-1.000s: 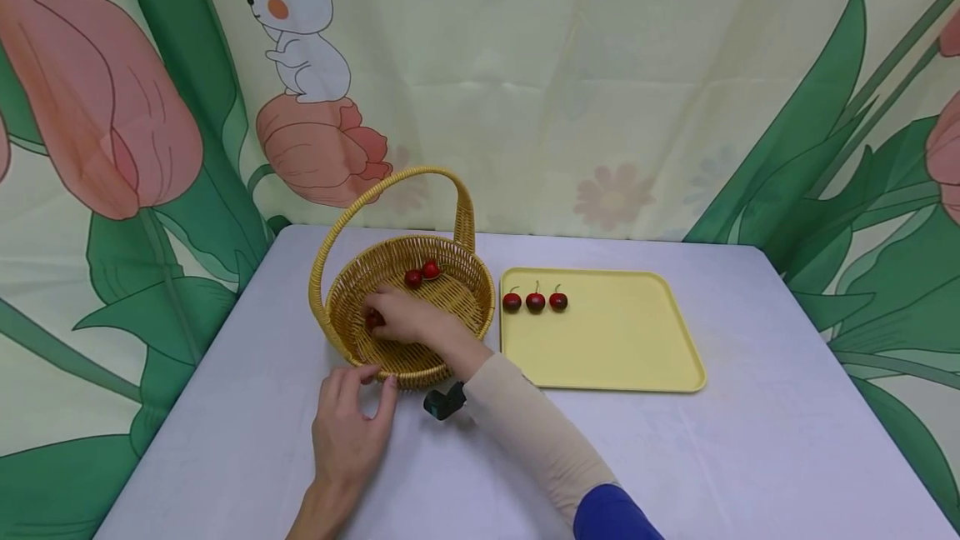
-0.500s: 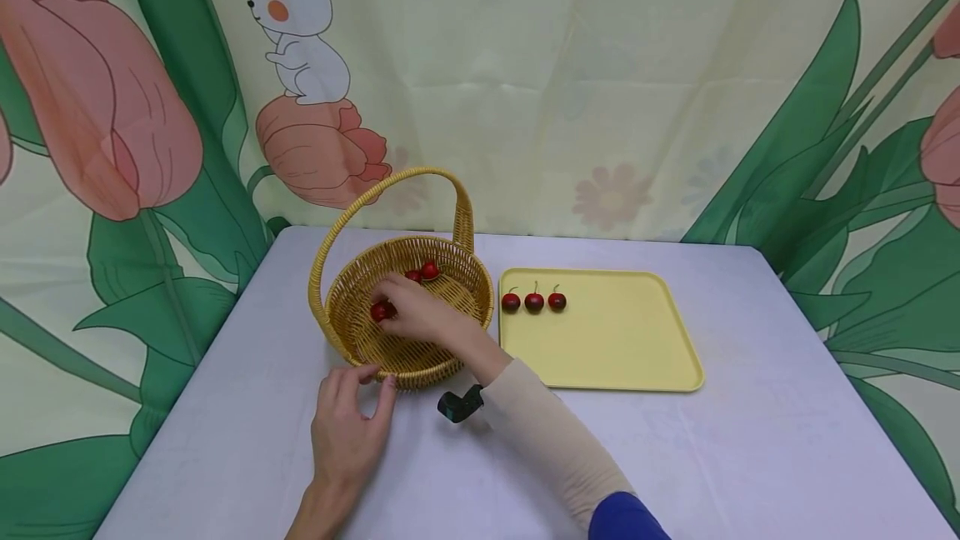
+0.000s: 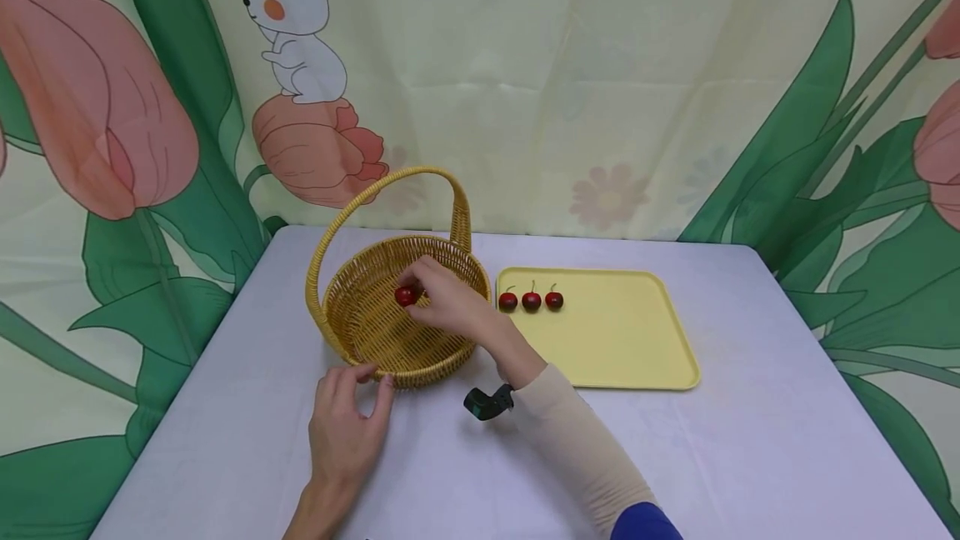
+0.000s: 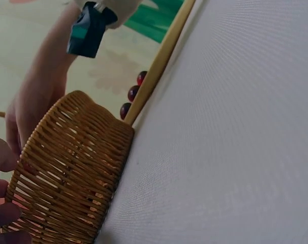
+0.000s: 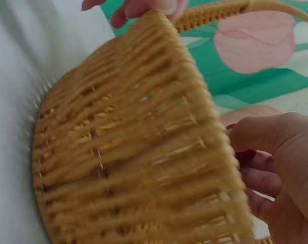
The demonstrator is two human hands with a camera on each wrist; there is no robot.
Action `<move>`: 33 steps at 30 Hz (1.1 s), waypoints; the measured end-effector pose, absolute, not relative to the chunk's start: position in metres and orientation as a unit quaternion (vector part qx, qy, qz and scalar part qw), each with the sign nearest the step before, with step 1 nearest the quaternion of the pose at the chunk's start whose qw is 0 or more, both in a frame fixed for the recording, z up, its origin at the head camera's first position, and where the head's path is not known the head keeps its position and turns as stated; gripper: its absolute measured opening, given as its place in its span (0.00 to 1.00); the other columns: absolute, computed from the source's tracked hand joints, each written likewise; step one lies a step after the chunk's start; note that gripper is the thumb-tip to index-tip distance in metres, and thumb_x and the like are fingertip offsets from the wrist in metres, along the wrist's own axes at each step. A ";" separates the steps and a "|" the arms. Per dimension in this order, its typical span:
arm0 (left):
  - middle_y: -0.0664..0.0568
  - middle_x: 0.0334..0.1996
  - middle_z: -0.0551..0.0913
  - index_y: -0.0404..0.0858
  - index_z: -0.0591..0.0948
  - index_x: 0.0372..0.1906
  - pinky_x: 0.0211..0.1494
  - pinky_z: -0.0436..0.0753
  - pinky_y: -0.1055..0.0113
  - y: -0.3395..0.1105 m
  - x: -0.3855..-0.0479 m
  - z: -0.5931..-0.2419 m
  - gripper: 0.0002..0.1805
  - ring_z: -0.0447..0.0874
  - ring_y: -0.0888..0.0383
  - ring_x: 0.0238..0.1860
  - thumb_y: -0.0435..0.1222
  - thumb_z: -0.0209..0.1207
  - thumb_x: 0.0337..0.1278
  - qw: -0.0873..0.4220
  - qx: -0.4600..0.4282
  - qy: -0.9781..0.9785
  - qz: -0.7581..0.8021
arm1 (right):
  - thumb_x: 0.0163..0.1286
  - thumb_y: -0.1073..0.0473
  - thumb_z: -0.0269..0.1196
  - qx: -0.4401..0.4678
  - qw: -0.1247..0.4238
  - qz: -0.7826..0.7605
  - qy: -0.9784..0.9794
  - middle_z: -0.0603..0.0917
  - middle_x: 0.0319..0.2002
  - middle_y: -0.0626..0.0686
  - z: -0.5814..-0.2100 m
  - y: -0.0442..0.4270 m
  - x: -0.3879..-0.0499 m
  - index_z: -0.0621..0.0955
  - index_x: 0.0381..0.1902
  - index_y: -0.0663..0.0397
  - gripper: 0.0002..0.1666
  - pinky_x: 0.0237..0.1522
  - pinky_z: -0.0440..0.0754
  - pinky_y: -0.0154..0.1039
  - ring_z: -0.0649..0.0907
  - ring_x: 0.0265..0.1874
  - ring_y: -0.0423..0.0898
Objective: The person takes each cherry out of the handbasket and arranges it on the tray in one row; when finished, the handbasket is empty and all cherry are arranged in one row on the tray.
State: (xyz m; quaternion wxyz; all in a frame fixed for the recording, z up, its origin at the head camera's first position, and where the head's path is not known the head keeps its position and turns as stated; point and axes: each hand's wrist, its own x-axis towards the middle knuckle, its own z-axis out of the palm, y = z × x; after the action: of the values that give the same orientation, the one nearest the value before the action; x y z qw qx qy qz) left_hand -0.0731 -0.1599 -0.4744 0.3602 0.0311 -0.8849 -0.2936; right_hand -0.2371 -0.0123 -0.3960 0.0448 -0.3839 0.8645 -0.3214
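In the head view my right hand (image 3: 450,298) pinches a dark red cherry (image 3: 406,296) over the inside of the wicker basket (image 3: 408,379). The right wrist view shows part of that red cherry (image 5: 245,157) between my thumb and fingers, beyond the basket rim (image 5: 194,76). At the basket's near edge, my left hand (image 3: 348,427) holds the rim between thumb and fingers. Three cherries with stems (image 3: 531,301) lie in a row at the yellow tray's upper left. The other cherries in the basket are hidden behind my right hand.
The yellow tray (image 3: 615,340) lies close to the basket's right side on the white-covered table (image 3: 750,440). The basket's tall handle (image 3: 330,232) arches over its left and back. A dark camera mount (image 3: 487,403) sticks out from my right wrist. A printed curtain (image 3: 525,90) hangs behind the table.
My right hand has lifted the cherry from the basket's left part and moved right and slightly up, covering the two cherries seen before. My left hand has stayed at the rim.
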 end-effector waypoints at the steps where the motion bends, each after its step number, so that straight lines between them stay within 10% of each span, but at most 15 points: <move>1: 0.48 0.35 0.80 0.36 0.83 0.40 0.36 0.81 0.54 -0.160 -0.073 -0.474 0.12 0.80 0.51 0.40 0.35 0.69 0.51 0.359 0.033 -0.885 -0.294 | 0.66 0.61 0.67 -0.380 0.041 -0.327 0.864 0.76 0.52 0.50 -0.395 -0.009 -0.237 0.77 0.55 0.55 0.20 0.53 0.81 0.32 0.80 0.51 0.42; 33: 0.49 0.35 0.81 0.35 0.83 0.41 0.40 0.69 0.73 -0.161 -0.072 -0.474 0.12 0.79 0.53 0.40 0.34 0.70 0.51 0.364 0.025 -0.879 -0.309 | 0.62 0.66 0.68 -0.285 -0.057 -0.394 0.872 0.78 0.48 0.55 -0.403 0.122 -0.238 0.78 0.49 0.57 0.18 0.44 0.84 0.51 0.83 0.42 0.49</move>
State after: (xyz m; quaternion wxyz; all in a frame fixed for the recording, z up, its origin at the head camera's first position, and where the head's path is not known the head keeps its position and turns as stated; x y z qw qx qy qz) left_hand -0.0719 -0.1605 -0.4738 0.3635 0.0251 -0.8785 -0.3090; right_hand -0.2381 0.1223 -0.4030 -0.0575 -0.2855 0.8716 -0.3943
